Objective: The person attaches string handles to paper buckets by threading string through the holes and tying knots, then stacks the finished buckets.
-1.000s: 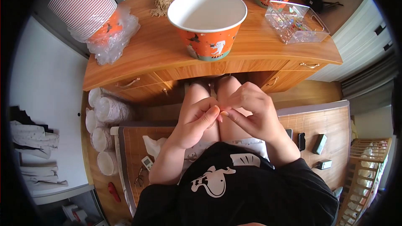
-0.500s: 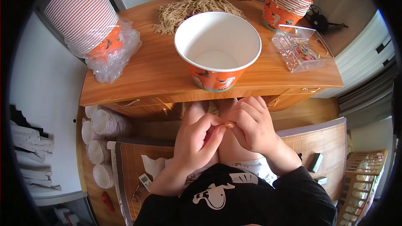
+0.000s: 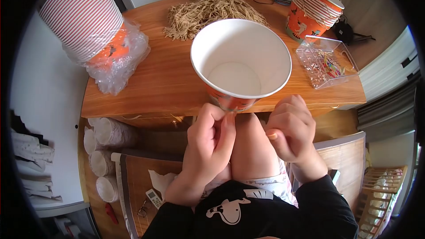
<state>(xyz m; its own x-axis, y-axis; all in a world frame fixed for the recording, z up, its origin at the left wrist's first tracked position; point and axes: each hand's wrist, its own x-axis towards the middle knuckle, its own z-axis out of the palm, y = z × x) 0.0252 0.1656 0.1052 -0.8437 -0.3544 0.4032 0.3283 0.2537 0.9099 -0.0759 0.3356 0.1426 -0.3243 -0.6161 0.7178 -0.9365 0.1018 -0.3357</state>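
Note:
Just in front of me, an orange paper bucket with a white inside stands near the desk's front edge, its mouth tilted toward me. Below its base is my left hand, thumb and forefinger pressed together; whatever they may pinch is too small to make out. My right hand is curled closed to the right of the bucket, its thumb against the fingers, and its inside is hidden. A clear plastic tray with small coloured and metallic pieces lies on the desk to the right.
A pile of tan cords lies at the back of the wooden desk. A tall stack of buckets in plastic wrap leans at left. More orange buckets with cord handles stand back right. White stacked tubs are on the floor.
My hands, joined at the fingertips before, are now apart. The right has moved right and the left has risen toward the bucket's base. The view has shifted slightly.

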